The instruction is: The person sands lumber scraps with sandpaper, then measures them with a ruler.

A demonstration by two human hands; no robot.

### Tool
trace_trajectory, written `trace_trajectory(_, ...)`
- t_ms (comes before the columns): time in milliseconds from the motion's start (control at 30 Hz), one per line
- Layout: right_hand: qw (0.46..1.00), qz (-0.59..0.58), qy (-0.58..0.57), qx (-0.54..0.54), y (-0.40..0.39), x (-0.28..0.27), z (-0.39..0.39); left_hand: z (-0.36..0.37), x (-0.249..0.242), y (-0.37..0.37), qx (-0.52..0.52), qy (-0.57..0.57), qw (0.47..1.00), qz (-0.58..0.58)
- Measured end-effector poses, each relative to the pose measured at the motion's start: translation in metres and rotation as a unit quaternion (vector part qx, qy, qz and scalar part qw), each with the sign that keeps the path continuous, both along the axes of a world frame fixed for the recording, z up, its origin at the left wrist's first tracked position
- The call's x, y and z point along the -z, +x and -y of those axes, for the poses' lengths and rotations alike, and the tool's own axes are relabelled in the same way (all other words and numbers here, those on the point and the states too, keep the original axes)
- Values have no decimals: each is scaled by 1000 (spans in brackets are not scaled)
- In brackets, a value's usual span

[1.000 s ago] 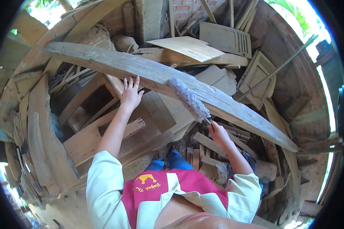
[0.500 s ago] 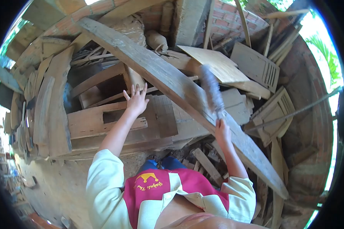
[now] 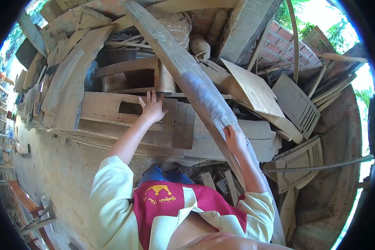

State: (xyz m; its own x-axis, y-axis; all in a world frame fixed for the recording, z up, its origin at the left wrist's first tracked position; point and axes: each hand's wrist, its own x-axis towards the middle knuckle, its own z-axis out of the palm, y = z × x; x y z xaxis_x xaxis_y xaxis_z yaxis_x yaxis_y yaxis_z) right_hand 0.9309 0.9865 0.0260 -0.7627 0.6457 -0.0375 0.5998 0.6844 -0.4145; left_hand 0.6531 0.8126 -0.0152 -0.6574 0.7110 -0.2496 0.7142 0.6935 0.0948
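Observation:
My right hand (image 3: pixel 235 138) is closed round the handle end of a long, fluffy grey feather duster (image 3: pixel 203 96), blurred by motion. The duster lies along the upper face of a long, thick wooden plank (image 3: pixel 164 46) that slants across the pile from the top left to the lower right. To the left, my left hand (image 3: pixel 154 109) has its fingers spread, with nothing in them. It is over a wooden panel (image 3: pixel 100 109) with a rectangular cut-out, close to the cut-out's right end.
Behind the panel stands an open wooden frame (image 3: pixel 127 71). A pale flat board (image 3: pixel 252 89) and louvred wooden panels (image 3: pixel 298 104) lean at the right. A concrete post (image 3: pixel 246 31) rises at the back. Curved slabs (image 3: pixel 68 79) stack up at the left, and scrap wood lies near my feet.
The duster has swung left and down onto the plank, with my right hand moving slightly left. The view has turned, so the pile sits differently. My left hand stays spread over the panel.

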Motion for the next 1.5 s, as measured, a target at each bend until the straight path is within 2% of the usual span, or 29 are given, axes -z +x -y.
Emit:
trace_trajectory(67, 993, -59, -25, 99, -8, 14, -18, 3, -6, 1, -35, 17, 999, 33)
trace_trajectory(133, 990, -22, -16, 137, -20, 14, -16, 2, -10, 2, -41, 28, 998, 37)
trace_trajectory(233, 997, 63, -12, -35, -35, 4, 15, 0, -12, 7, -50, 34, 997, 52)
trace_trajectory(267, 998, 59, -9, -37, -44, 2, 10, -1, -14, 6, -51, 35, 996, 59)
trace_trajectory(333, 999, -27, 11, -26, -68, -6, -4, -3, -3, -1, -49, 40, 996, 56)
trace_trajectory(367, 999, -31, 30, 27, -83, -11, -4, -3, -1, -5, -51, 50, 996, 53)
trace_trajectory(467, 995, -48, 16, 87, -115, -13, 4, -2, -3, -14, -49, 66, 995, 65)
trace_trajectory(533, 998, -35, 1, 52, -122, -6, 13, 1, -8, -23, -49, 75, 993, 78)
trace_trajectory(633, 987, -12, -129, -92, -138, -15, 11, 5, -10, -39, -55, 85, 990, 98)
trace_trajectory(733, 985, -80, -143, -49, -168, -19, -18, 13, -5, -63, -55, 80, 991, 92)
trace_trajectory(800, 984, -129, -58, 109, -200, -8, -37, 17, -5, -75, -51, 71, 992, 94)
trace_trajectory(867, 996, -25, -73, 45, -222, -4, -46, 18, -5, -84, -63, 48, 991, 108)
trace_trajectory(900, 999, -36, -10, 11, -234, 4, -40, 16, -7, -89, -55, 48, 992, 105)
trace_trajectory(933, 999, -38, -11, 19, -239, -6, -41, 15, -8, -93, -52, 44, 992, 104)
trace_trajectory(1000, 990, -109, -87, -18, -252, -29, -56, 12, -10, -100, -45, 35, 993, 101)
trace_trajectory(1033, 990, -112, -87, -7, -259, -30, -57, 9, -9, -104, -41, 34, 994, 97)
trace_trajectory(1100, 969, -209, -64, 117, -277, -30, -57, 2, -9, -109, -34, 35, 994, 96)
trace_trajectory(1133, 967, -213, -49, 127, -286, -24, -56, 1, -8, -107, -38, 34, 994, 98)
trace_trajectory(1200, 994, -71, -71, 52, -294, -12, -43, -6, -2, -105, -25, 25, 995, 92)
trace_trajectory(1233, 998, -58, -16, -8, -294, -9, -28, -9, -1, -102, -18, 18, 995, 96)
trace_trajectory(1300, 991, -76, -56, -99, -286, -18, -10, -13, 5, -100, -9, 13, 995, 95)
trace_trajectory(1333, 991, -74, -56, -98, -281, -19, -6, -15, 3, -99, -9, 13, 995, 97)
trace_trajectory(1400, 976, -105, -75, -176, -268, -18, 5, -18, 1, -94, -3, 16, 996, 88)
trace_trajectory(1500, 974, -107, -99, -173, -233, -12, 22, -20, -3, -87, -9, 6, 993, 114)
